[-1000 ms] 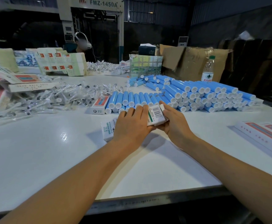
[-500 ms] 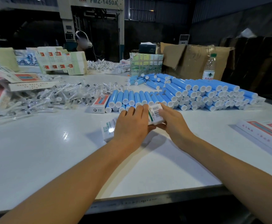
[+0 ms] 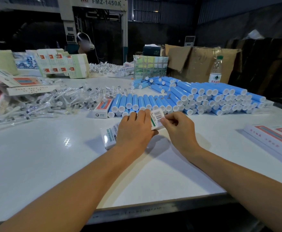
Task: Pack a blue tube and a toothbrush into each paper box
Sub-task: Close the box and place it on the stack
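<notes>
One white paper box (image 3: pixel 109 137) is lying mid-worktop, its long axis running from near-left to far-right. The left hand (image 3: pixel 134 131) is lying over its middle, fingers curled around it, while the right hand (image 3: pixel 178 127) is pinching its far-right end flap. Dozens of blue tubes (image 3: pixel 202 99) are lying stacked toward the far edge, caps facing the person.

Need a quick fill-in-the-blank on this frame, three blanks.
1. The left hand presses down on a paper ____.
2. The right hand pinches that box's end flap, printed with a ____.
3. The stacked tubes behind the hands are ____ in colour.
Missing words: box; barcode; blue
</notes>
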`<act>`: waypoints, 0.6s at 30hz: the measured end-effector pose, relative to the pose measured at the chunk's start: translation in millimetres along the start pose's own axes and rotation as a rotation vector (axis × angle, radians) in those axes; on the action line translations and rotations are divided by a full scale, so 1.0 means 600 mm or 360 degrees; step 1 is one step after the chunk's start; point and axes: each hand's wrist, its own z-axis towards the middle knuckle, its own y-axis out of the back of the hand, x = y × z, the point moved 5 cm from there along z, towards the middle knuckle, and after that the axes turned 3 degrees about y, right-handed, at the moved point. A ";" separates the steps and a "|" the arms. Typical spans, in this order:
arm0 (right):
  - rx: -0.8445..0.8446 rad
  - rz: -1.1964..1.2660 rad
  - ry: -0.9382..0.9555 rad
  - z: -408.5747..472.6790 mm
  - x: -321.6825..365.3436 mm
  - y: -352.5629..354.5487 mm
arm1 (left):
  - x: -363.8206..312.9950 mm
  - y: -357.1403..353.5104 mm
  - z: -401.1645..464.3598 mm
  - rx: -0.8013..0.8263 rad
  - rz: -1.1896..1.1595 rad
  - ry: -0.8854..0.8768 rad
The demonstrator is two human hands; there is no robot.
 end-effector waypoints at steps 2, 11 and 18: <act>0.0002 0.0124 -0.0087 0.004 -0.002 -0.002 | 0.000 0.003 0.000 0.0003 -0.0025 0.0015; -0.0012 -0.0143 0.0069 0.004 0.002 -0.001 | -0.019 0.014 -0.014 -0.0028 0.0116 -0.0146; 0.0021 0.0150 -0.0123 0.007 -0.002 0.000 | -0.004 0.011 -0.001 0.0029 -0.0058 -0.0010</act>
